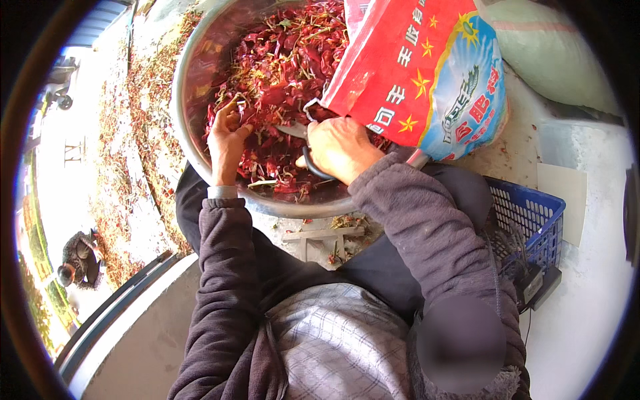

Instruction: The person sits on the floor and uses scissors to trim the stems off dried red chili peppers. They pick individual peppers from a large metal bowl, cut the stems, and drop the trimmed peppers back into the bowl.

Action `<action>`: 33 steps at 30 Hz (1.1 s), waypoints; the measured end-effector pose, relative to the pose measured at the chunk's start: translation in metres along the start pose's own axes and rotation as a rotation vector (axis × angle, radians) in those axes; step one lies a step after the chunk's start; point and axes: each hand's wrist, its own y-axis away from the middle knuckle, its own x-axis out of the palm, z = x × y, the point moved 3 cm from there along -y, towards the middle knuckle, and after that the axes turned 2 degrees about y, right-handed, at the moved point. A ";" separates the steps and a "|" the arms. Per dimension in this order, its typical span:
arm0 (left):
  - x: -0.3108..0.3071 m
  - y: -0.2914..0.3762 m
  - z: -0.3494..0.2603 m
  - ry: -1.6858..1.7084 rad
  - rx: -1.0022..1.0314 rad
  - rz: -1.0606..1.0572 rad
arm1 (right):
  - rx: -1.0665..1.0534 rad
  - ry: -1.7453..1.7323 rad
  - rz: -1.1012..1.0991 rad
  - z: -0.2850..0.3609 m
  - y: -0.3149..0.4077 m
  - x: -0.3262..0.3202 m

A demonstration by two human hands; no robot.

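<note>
Dried red chili peppers (pixel 280 95) with pale stems fill a large round metal basin (pixel 295 209) in front of me. My right hand (pixel 340 145) is closed on scissors (pixel 294 130) with a dark handle, their blades pointing left over the peppers. To the left, over the basin's near-left part, my left hand (pixel 227 142) has its thumb and fingers curled near a small pepper piece or stem; whether it grips anything is unclear. A printed red and blue woven sack (pixel 400 70) lies over the basin's right rim, partly above my right hand.
A blue plastic basket (pixel 550 225) with dark items stands at the right. A pale green full sack (pixel 550 60) lies at the upper right. Under the basin is a wooden stand (pixel 325 233). More peppers (pixel 150 100) are spread outside at left, where another person (pixel 80 260) crouches beyond a ledge.
</note>
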 end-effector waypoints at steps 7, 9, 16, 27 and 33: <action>-0.020 0.023 -0.013 0.525 -0.015 -0.058 | 0.027 -0.218 -0.034 -0.006 -0.009 -0.010; -0.025 0.025 -0.013 0.512 -0.070 -0.113 | 0.043 -0.409 0.059 -0.005 -0.014 -0.009; -0.029 0.041 -0.014 0.471 -0.003 -0.194 | -0.006 -0.601 0.231 0.008 -0.027 -0.003; -0.019 0.064 -0.014 0.261 -0.029 -0.372 | -0.100 -0.476 0.052 0.022 -0.009 -0.011; -0.016 0.068 -0.023 0.167 0.010 -0.401 | -0.128 -0.419 0.019 0.022 -0.003 -0.016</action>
